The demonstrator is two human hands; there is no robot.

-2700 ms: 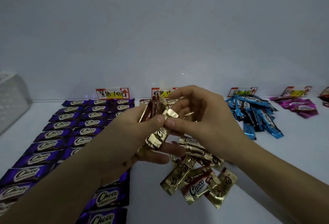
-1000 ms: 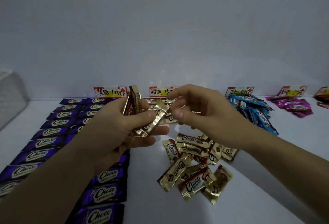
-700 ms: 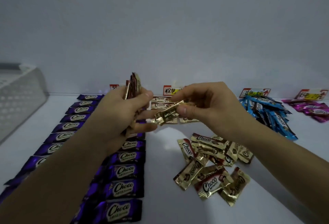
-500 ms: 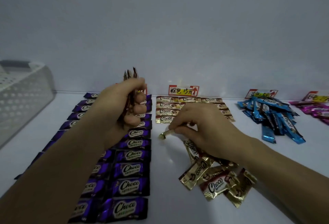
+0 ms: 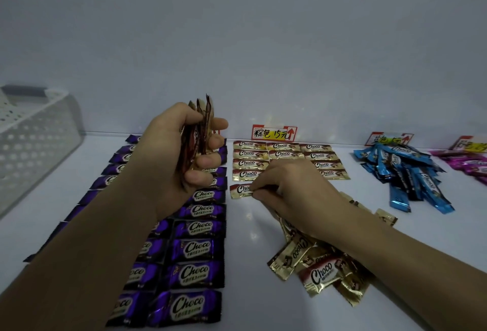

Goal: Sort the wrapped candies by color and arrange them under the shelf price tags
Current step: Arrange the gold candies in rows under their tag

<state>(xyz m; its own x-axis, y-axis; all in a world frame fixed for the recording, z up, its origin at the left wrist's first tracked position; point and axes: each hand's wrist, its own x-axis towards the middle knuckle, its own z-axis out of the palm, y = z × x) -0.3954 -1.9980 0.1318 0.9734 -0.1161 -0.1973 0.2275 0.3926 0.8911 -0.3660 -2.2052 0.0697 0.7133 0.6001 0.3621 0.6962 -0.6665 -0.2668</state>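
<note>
Here, in the head view, the left hand point(image 5: 181, 162) is clenched round an upright bundle of gold candies point(image 5: 203, 125), seen edge-on and too tight to count. The right hand point(image 5: 292, 191) pinches one gold candy point(image 5: 238, 190) lying flat on the shelf point(image 5: 253, 225), just below the left column of the gold grid point(image 5: 283, 154). That grid lies under the brown price tag point(image 5: 274, 133) at the back wall, and ten of its candies show, with others hidden by the hand. A bare strip runs between the purple candies point(image 5: 195, 249) and the loose gold heap point(image 5: 316, 265). More bare shelf separates the gold from the blue heap point(image 5: 405, 172). A pink heap point(image 5: 466, 164) meets the right edge and a white perforated basket point(image 5: 34, 141) the left.
</note>
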